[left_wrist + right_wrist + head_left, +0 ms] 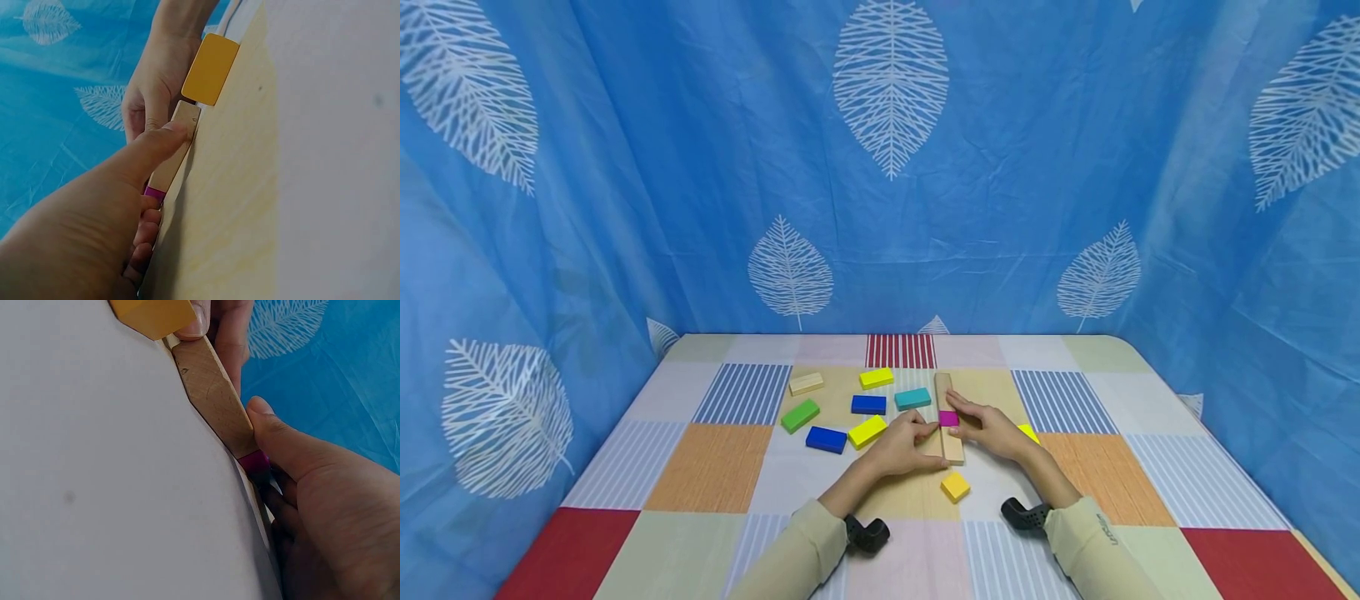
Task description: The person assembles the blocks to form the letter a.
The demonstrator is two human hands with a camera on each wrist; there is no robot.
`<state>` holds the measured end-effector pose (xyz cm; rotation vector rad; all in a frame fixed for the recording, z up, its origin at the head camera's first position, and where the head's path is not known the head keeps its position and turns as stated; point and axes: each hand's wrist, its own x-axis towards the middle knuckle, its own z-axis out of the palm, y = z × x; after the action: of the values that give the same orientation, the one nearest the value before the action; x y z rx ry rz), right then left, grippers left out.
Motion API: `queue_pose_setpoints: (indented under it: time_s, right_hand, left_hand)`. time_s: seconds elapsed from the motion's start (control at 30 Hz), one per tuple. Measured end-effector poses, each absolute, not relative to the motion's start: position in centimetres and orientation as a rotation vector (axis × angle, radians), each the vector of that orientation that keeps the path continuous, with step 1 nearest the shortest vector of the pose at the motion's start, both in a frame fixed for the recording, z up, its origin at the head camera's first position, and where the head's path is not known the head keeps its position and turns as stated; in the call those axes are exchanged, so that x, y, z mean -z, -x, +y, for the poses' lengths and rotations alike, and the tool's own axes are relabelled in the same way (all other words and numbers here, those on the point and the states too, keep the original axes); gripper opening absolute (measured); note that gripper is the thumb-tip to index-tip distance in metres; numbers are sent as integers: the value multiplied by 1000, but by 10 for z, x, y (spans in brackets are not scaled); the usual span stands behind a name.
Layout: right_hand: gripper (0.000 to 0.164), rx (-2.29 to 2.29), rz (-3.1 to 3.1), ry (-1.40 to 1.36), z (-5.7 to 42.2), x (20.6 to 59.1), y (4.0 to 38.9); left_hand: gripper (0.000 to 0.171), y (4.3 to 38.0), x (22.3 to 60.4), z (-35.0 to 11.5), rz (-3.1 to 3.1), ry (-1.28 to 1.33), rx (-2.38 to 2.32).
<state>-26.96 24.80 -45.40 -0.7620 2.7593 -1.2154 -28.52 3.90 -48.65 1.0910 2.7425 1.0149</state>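
Note:
A row of blocks runs away from me on the table: a plain wooden block (952,450) nearest, a magenta block (949,418), and a longer wooden piece (943,385) beyond. My left hand (904,448) is at the row's left side, its thumb at the near end of the wooden block and its bent fingers by the magenta one. From the right, my right hand (994,429) touches the row, thumb beside the magenta block and fingers stretched along the far piece. An orange block (955,487) lies just in front of the near end.
Left of the row lie a teal block (913,399), yellow blocks (876,378), blue blocks (827,439), a green block (801,416) and a wooden block (807,383). Another yellow block (1028,433) is partly hidden behind my right hand. Blue curtains (1000,167) surround the patchwork-covered table (700,542).

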Motion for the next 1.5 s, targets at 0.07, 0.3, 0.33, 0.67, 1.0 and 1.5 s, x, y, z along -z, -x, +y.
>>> queue_pose_setpoints:
  time_s: [0.07,0.3,0.33,0.67,1.0,1.5]
  right_hand:
    - [58,1220,2759,767,248,454,270]
    - [56,1244,2764,782,249,456,272]
    - [56,1245,2763,784,249,457,272]
    - [58,1256,2750,797,254,472,282]
    - [64,1246,2749,752,263,490,295]
    - [60,1232,2761,796,254,465,276]
  left_hand:
    - [71,285,486,39,2742,-1092,-1019]
    - [71,291,481,39,2665,-1030,-1102]
    - [68,293,479,39,2670,-1012,-1131]
    - [48,335,463,28,2806,-957,-1326]
    - [47,353,472,22,2784,-871,-1094]
    - [36,376,458,29,2869,-940,-1042]
